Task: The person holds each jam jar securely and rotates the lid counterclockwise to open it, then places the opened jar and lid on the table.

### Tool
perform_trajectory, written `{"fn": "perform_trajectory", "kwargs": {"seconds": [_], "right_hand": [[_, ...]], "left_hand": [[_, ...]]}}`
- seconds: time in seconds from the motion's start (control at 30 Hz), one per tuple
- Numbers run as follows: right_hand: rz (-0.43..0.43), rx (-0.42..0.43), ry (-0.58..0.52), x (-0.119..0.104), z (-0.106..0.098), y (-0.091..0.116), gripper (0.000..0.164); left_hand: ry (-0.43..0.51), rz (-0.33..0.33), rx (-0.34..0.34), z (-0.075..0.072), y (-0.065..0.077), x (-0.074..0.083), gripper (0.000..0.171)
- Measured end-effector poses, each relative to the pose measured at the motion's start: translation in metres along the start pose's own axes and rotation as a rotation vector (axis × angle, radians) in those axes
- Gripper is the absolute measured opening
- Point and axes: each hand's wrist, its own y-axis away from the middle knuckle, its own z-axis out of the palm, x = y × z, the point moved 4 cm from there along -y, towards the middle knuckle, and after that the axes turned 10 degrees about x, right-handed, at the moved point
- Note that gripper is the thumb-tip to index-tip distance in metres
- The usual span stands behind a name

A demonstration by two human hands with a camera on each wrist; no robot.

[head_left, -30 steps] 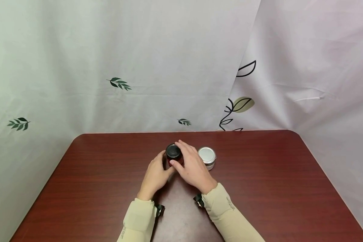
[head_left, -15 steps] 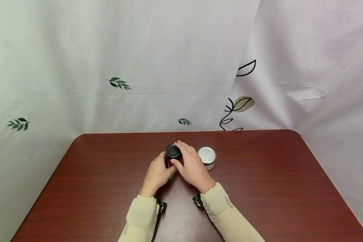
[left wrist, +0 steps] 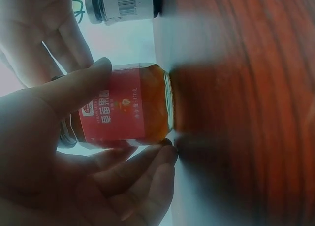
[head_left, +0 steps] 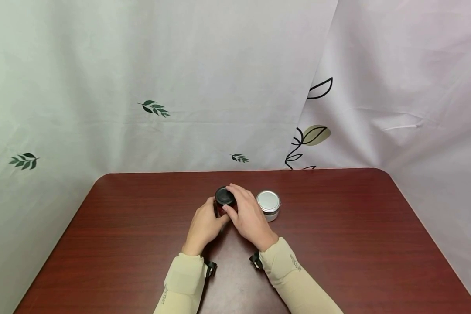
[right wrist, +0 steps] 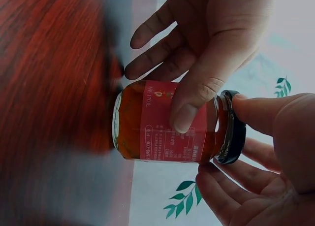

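Observation:
A glass jar with amber-red contents and a red label stands upright on the table. Its black lid is at the mouth, and some glass neck shows below it in the right wrist view. My left hand grips the jar's body, thumb across the label and fingers round the far side. With thumb and fingers at its rim, my right hand holds the black lid from the right. Just right of that hand stands a second jar with a silver lid; its white barcode label shows in the left wrist view.
The dark red wooden table has rounded far corners. Behind its far edge hangs a pale curtain printed with leaves. Black camera straps sit at both wrists, under light sleeves.
Over the last second my left hand and forearm have shifted slightly to the right against the jar. My right wrist has moved a little left. The silver-lidded jar has stayed put.

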Motion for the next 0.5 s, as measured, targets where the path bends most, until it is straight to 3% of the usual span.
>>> {"fn": "perform_trajectory", "kwargs": {"seconds": [0.5], "right_hand": [[-0.031,0.023,0.022,-0.0031,0.0,0.0011,0.049]], "left_hand": [[-0.025,0.025,0.03,-0.0002,0.0002,0.0001,0.058]]}}
